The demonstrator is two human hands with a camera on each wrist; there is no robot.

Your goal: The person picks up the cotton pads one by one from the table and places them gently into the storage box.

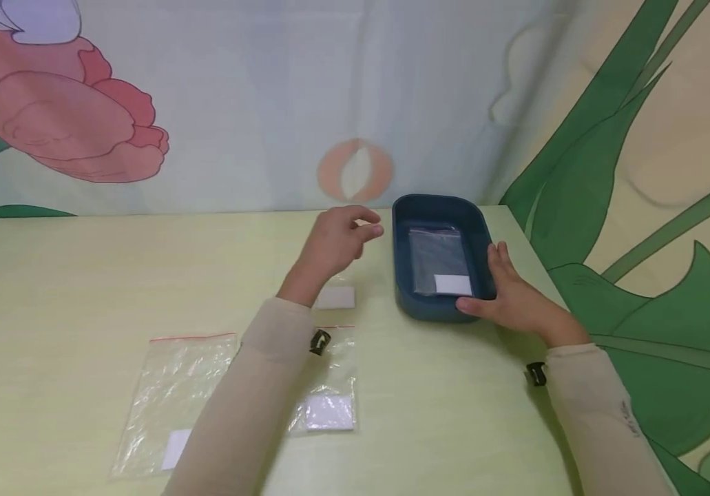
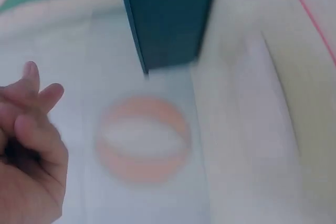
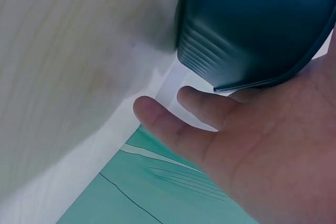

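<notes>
Two hands are working at the bench [image 1: 82,275]: the right hand [image 1: 512,300] is resting at the 3 o'clock side of the blue tray [image 1: 405,289], its grip spread with straight fingers against the wall. A clear bag [image 1: 436,260] is lying inside the tray. The left hand [image 1: 336,241] is hovering at the tray's 9 o'clock, fingers loosely curled, pinching nothing.

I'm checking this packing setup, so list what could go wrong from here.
1. The blue tray sits near the table's right edge; the right hand merely rests against its side, so a push could slide it off.
2. The left sleeve lies across a clear bag and might drag it.
3. The left hand hovers, holding nothing, beside the tray and might knock it.
</notes>
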